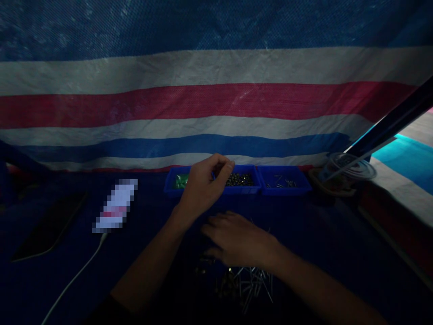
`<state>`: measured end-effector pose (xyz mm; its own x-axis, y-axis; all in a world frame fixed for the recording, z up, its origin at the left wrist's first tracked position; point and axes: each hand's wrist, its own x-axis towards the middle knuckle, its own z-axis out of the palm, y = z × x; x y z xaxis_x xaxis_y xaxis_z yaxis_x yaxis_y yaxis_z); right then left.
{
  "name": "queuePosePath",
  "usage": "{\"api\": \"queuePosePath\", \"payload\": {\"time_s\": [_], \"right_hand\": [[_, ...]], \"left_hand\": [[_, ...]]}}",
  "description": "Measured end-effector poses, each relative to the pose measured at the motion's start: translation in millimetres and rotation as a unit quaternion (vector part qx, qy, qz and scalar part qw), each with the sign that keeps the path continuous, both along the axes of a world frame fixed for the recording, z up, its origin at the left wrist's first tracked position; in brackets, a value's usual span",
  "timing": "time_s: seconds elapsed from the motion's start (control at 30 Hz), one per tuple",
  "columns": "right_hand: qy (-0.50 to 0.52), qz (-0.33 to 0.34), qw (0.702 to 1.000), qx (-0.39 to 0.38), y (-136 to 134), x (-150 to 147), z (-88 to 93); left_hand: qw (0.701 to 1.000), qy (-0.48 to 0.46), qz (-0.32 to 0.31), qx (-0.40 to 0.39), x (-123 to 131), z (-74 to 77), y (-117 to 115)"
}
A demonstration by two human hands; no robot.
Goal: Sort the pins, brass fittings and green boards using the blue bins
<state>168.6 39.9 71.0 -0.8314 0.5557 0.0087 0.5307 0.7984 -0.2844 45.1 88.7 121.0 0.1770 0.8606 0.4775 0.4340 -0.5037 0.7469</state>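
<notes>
My left hand point(206, 183) hovers over the blue tray of small dark metal pieces point(241, 179), its thumb and fingers drawn together. Whatever may be in that pinch is hidden. Closer to me, my right hand point(238, 239) reaches across the dark table with thumb and fingers apart, and no object shows in it. Thin silver pins point(255, 284) lie in a loose heap just below this hand. Beside them are small brass-coloured pieces point(227, 286), dim and hard to make out.
A blue tray point(284, 191) with a few pins stands right of the middle one; green packaging point(181, 181) lies in the left one. A lidded cup point(352, 167) stands at right. Leftward are a lit phone point(117, 205) on a white cable point(77, 275) and a dark phone-like slab point(50, 228). Striped sheeting point(216, 101) hangs behind.
</notes>
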Motion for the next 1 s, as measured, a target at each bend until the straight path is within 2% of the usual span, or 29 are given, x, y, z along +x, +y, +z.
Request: {"api": "queuePosePath", "payload": {"time_s": [0.07, 0.13, 0.23, 0.33, 0.47, 0.67, 0.87, 1.0], "right_hand": [[-0.017, 0.052, 0.998, -0.005, -11.0, -12.0, -15.3], [-0.032, 0.071, 0.997, 0.007, -14.9, -18.9, -27.1], [-0.034, 0.065, 0.997, 0.028, -11.0, -22.4, -35.8], [-0.014, 0.045, 0.998, 0.032, -1.3, -21.3, -35.5], [0.046, -0.009, 0.999, 0.017, 14.5, -12.9, -25.1], [0.15, -0.077, 0.985, -0.044, 32.7, 14.1, 4.1], [0.182, -0.09, 0.979, -0.024, 33.3, 39.3, 31.2], [0.206, -0.115, 0.972, 0.002, 36.1, 48.3, 39.5]], "left_hand": [[1.0, 0.007, -0.002, 0.005, 0.0, 0.2, -0.8], [1.0, 0.012, -0.005, 0.009, -0.3, 0.9, -1.6], [1.0, 0.02, -0.008, 0.015, -1.1, 1.6, -1.9], [0.999, 0.028, -0.019, 0.021, -1.8, 0.1, 0.1], [0.998, 0.039, -0.035, 0.022, -2.0, -4.7, 5.6], [0.997, 0.059, -0.051, 0.019, -5.8, -11.0, 12.4], [0.991, 0.083, -0.1, -0.035, -8.1, -14.3, 10.7], [0.989, 0.07, -0.124, -0.043, -1.6, -17.7, 8.3]]}}
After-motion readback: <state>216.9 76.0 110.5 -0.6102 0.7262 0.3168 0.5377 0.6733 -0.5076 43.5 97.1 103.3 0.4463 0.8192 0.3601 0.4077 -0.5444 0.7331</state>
